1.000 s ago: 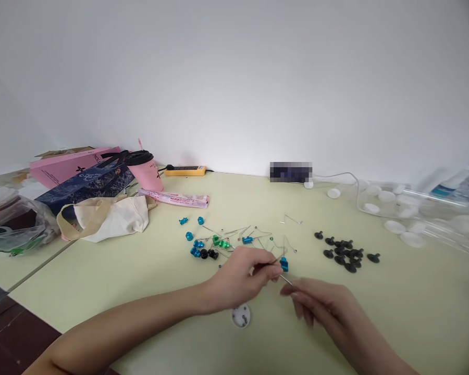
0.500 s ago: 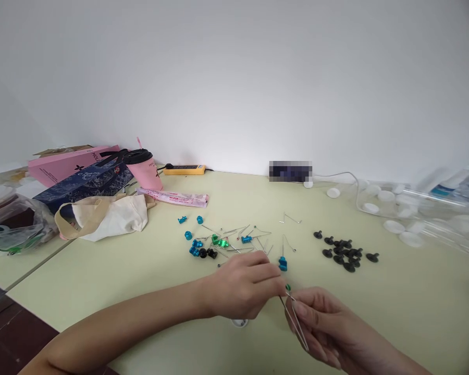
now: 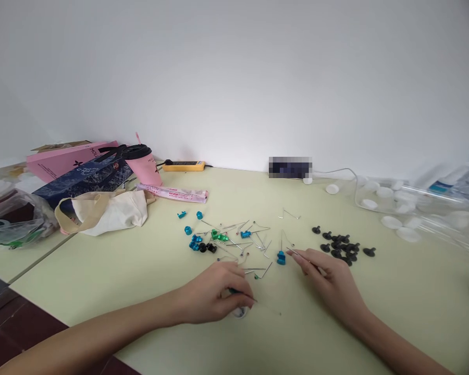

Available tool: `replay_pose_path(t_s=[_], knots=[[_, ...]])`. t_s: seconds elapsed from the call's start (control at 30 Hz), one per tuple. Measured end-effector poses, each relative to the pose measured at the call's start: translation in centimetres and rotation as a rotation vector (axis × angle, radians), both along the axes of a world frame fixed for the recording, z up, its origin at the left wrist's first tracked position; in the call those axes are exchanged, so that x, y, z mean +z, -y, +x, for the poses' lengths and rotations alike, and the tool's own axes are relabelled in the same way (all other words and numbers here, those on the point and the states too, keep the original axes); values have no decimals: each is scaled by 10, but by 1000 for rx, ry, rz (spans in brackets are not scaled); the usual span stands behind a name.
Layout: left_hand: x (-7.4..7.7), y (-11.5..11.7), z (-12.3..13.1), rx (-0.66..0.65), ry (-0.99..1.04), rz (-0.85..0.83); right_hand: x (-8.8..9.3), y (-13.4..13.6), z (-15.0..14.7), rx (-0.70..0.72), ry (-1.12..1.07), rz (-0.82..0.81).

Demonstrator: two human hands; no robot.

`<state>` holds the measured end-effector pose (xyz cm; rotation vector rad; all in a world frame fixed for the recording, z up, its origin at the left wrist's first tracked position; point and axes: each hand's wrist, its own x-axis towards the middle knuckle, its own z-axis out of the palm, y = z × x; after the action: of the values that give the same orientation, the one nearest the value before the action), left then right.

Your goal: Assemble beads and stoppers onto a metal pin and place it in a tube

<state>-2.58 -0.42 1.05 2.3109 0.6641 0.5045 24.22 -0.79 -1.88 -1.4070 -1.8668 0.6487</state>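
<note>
My left hand (image 3: 222, 294) hovers low over the table, fingers pinched round a thin bent wire (image 3: 268, 308). A small dark part sits partly hidden among those fingers. Just under them, a small white round cup (image 3: 240, 312) shows its rim. To the right, my right hand (image 3: 330, 273) is closed on a slim metal rod (image 3: 303, 255), its tip close to a blue plastic piece (image 3: 281, 258) with a wire in it. Beyond my hands lie loose bent wires (image 3: 254, 270), green pieces (image 3: 219, 236), blue pieces (image 3: 195, 242) and black pieces (image 3: 207, 248).
Several black round-based pegs (image 3: 338, 244) are heaped on the right, with white discs (image 3: 391, 222) and clear plastic tubes (image 3: 449, 234) beyond. A cloth bag (image 3: 119, 212), a pink cup (image 3: 146, 169) and a yellow power strip (image 3: 183, 165) stand at the back left.
My hands have moved apart. My right hand has gone up and away with the metal rod, and my left hand has shifted left and down over the white cup.
</note>
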Motion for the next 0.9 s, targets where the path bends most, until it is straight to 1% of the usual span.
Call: replay_pose_path(t_s=[0.1, 0.23, 0.33, 0.43, 0.53, 0.67, 0.73, 0.8, 0.9], knots=[[-12, 9, -9, 2, -57, 94, 2, -2, -3, -1, -14, -30], [-24, 11, -12, 11, -120, 257, 3, -1, -2, -40, -5, -46], [-27, 12, -12, 12, -123, 386, 4, 1, -2, -44, -13, -44], [-26, 11, -14, 47, -90, 472, 5, 3, -3, -21, -20, -40], [-27, 1, -17, 122, -93, 579, 6, 2, -3, -30, -29, -52], [-37, -24, -17, 276, -194, 744, 6, 1, -3, -72, -61, -88], [-43, -33, -16, 339, -297, 774, 5, 1, -2, -80, -77, -101], [-45, -36, -13, 379, -397, 753, 4, 1, -2, -82, -87, -107], [-42, -36, -8, 417, -469, 720, 2, 0, -1, -85, -98, -125]])
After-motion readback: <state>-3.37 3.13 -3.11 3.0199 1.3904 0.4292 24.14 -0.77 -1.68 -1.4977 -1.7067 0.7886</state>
